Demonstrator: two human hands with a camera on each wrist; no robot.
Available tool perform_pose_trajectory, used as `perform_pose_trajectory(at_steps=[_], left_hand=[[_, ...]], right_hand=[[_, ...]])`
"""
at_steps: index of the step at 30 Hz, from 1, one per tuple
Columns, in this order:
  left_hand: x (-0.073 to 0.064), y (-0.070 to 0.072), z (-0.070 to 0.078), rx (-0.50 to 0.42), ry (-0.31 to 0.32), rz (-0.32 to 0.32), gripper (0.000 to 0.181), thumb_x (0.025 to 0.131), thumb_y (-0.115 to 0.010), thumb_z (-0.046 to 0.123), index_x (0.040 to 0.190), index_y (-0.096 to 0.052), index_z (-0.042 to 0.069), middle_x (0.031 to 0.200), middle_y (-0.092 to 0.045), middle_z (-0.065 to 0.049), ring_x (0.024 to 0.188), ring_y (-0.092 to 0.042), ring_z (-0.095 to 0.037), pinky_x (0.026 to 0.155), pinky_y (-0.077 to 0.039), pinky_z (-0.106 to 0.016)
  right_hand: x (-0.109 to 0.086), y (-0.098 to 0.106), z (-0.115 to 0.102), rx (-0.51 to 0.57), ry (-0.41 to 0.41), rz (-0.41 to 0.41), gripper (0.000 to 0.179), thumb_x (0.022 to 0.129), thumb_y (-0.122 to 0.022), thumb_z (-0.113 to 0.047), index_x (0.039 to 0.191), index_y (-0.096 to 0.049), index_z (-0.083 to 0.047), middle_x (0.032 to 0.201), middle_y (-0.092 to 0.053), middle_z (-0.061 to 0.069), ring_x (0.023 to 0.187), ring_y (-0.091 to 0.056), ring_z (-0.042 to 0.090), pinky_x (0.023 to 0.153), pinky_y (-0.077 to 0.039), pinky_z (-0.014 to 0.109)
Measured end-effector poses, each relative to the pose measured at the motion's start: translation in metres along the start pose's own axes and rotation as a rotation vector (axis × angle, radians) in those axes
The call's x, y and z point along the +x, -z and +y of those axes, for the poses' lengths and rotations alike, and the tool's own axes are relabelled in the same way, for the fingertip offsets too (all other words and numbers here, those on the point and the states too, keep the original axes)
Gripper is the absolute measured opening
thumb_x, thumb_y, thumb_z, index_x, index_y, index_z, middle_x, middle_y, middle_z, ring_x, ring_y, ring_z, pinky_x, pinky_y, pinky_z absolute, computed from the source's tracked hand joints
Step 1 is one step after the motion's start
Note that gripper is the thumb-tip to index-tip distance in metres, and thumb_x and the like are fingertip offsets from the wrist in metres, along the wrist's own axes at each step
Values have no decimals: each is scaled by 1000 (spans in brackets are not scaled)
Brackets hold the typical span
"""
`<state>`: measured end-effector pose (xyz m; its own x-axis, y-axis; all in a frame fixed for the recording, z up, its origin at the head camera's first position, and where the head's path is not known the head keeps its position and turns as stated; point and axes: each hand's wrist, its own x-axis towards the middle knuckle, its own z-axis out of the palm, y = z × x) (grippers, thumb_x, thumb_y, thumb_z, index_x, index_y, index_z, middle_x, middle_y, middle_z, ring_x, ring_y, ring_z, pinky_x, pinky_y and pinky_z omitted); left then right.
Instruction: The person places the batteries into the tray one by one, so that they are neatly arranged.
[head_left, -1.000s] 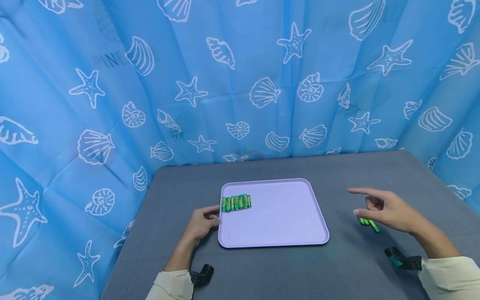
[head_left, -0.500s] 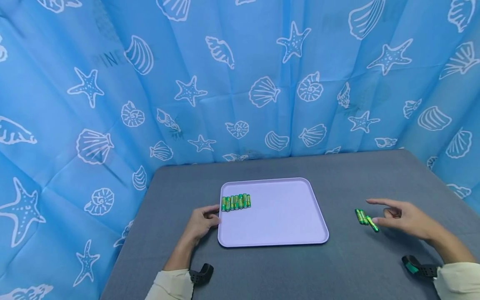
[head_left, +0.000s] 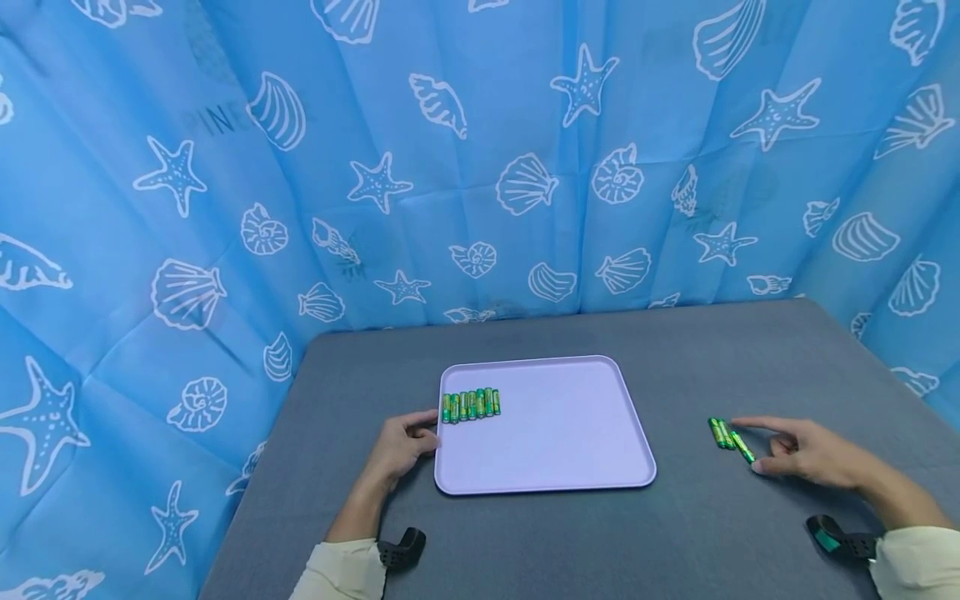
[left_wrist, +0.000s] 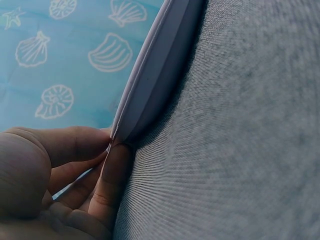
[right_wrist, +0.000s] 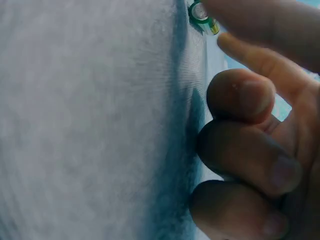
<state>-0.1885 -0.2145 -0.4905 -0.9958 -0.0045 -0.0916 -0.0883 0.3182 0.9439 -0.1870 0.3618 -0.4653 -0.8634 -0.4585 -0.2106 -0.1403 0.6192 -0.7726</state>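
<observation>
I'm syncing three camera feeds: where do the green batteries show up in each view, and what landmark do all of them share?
Head: a row of batteries at the upper left of the tray; three loose batteries on the right, by the right hand.
Left wrist: none in it.
Right wrist: a battery end at the top edge, right of centre.
Shared landmark: the grey tabletop.

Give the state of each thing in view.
Tray: resting on table
Seven batteries: in a row on the tray
Two batteries: lying together on table
Single battery: slanted beside them
Left hand: pinching the tray's rim
Right hand: at single battery, grip unclear
Curtain: hanging, creased
</observation>
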Motion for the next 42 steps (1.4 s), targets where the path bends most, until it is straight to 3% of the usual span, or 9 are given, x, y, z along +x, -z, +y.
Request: perform_pose_trajectory(at_steps=[1, 4, 12, 21, 42], left_hand=[[0, 0, 0, -3, -1, 0, 46, 80, -68, -7, 125, -62, -3, 84, -63, -8, 75, -57, -19, 62, -47, -29], [1, 0, 0, -8, 5, 2, 46, 80, -68, -8, 125, -62, -2, 84, -63, -8, 75, -56, -19, 61, -47, -28], [1, 0, -1, -7, 4, 5, 46, 80, -68, -7, 125, -62, -2, 84, -63, -8, 75, -57, -19, 62, -47, -28], [2, 0, -4, -2, 13, -5, 45, 80, -69, -6, 125, -62, -2, 85, -63, -9, 75, -57, -19, 61, -47, -28], [0, -1, -1, 21, 19, 9, 46, 80, -69, -5, 126, -63, 1, 87, -64, -7, 75, -58, -20, 62, -47, -29]], right_hand=[[1, -1, -1, -18, -21, -5, 61, 88, -70, -16, 138, -44, 5, 67, -45, -3, 54, -41, 8, 49, -33, 27], [3, -3, -5, -55, -64, -11, 66, 85, -73, -18, 135, -42, 13, 68, -46, 1, 55, -42, 10, 50, -34, 26], [3, -5, -4, -25, -39, 10, 65, 85, -73, -18, 132, -43, 16, 65, -43, -1, 53, -38, 8, 48, -33, 26], [1, -6, -12, -13, -69, 108, 64, 84, -74, -20, 132, -45, 12, 62, -36, -6, 49, -33, 7, 45, -32, 25], [24, -15, -83, -160, 95, 232, 55, 85, -74, -18, 132, -53, 1, 58, -29, -9, 48, -26, 6, 44, -30, 29]])
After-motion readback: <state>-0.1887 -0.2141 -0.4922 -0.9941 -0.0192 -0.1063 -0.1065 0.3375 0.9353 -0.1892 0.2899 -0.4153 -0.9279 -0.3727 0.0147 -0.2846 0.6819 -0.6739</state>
